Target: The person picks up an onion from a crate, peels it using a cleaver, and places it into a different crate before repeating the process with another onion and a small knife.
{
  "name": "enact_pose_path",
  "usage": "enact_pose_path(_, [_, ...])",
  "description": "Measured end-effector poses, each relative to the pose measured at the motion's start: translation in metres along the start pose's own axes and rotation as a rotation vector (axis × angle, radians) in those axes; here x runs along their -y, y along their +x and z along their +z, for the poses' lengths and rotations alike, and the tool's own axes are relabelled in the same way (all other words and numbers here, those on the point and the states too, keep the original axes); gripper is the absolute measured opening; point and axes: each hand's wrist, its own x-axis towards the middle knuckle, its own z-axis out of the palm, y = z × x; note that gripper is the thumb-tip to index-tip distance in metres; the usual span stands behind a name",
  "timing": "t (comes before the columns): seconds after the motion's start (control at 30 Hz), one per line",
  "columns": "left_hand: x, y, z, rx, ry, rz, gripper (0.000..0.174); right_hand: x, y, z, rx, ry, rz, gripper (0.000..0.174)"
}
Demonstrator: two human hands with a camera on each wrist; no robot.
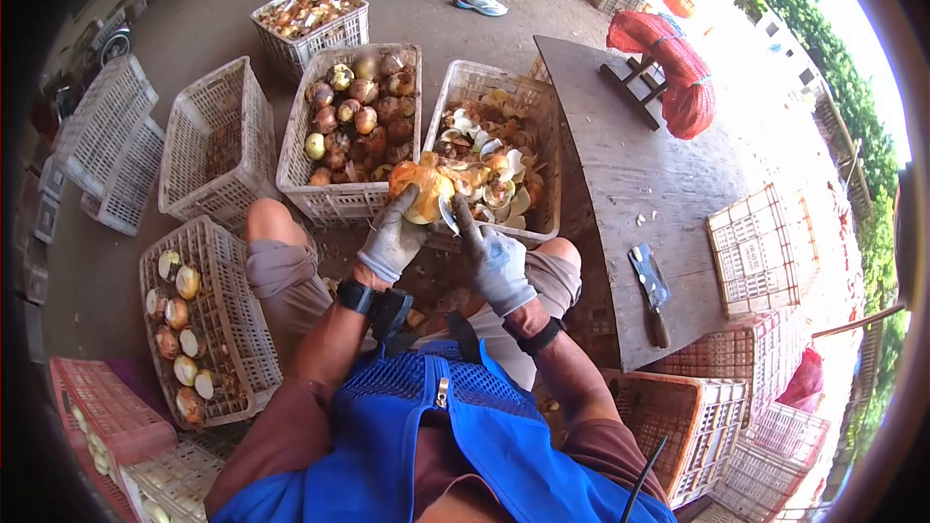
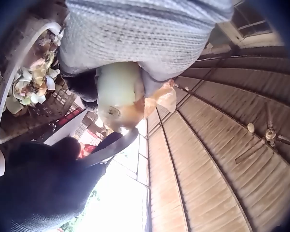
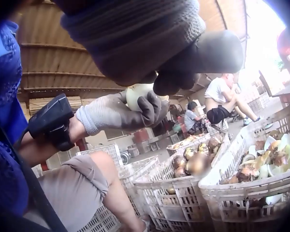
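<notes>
My gloved left hand grips a partly peeled onion, its loose brown skin hanging off; in the left wrist view the bare part of the onion is pale green. Close on its right, my gloved right hand pinches a thin, curved, pale piece against the onion. I cannot tell whether that piece is a blade or an onion layer. Below both hands stands a crate of peelings, with a crate of unpeeled onions to its left.
On the wooden table at right lie a cleaver and a red mesh bag on a stand. A crate of trimmed onions is by my left knee. Stacked crates stand at far left. Another person's shoe shows ahead.
</notes>
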Motion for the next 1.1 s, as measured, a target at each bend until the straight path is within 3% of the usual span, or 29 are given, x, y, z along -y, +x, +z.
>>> enact_pose_path(0.23, [-0.004, 0.005, -0.008, 0.017, 0.001, -0.005, 0.039, -0.006, 0.008, 0.015, -0.002, 0.05, -0.051, 0.074])
enact_pose_path(0.33, [-0.001, 0.006, -0.001, -0.036, 0.051, 0.058, 0.039, -0.001, 0.017, 0.021, 0.021, 0.031, 0.057, 0.075])
enact_pose_path(0.5, [-0.004, 0.018, -0.021, -0.103, 0.113, 0.078, 0.036, 0.005, 0.037, 0.037, -0.019, 0.466, 0.156, 0.066])
enact_pose_path(0.67, [-0.016, 0.015, -0.023, -0.186, 0.135, -0.01, 0.042, 0.005, 0.044, 0.045, 0.087, 0.671, 0.292, 0.06])
enact_pose_path(0.8, [-0.015, 0.03, -0.036, -0.128, 0.166, -0.019, 0.043, -0.004, 0.048, 0.065, 0.079, 0.932, 0.379, 0.056])
enact_pose_path(0.9, [-0.016, 0.034, -0.047, -0.099, 0.112, -0.076, 0.044, -0.003, 0.051, 0.046, 0.213, 0.865, 0.463, 0.056])
enact_pose_path(0.97, [-0.014, 0.038, -0.048, -0.06, 0.059, -0.085, 0.043, -0.009, 0.054, 0.059, 0.18, 1.165, 0.556, 0.052])
enact_pose_path(1.1, [-0.007, 0.036, -0.049, -0.015, -0.051, -0.129, 0.043, -0.016, 0.054, 0.069, 0.173, 1.45, 0.644, 0.044])
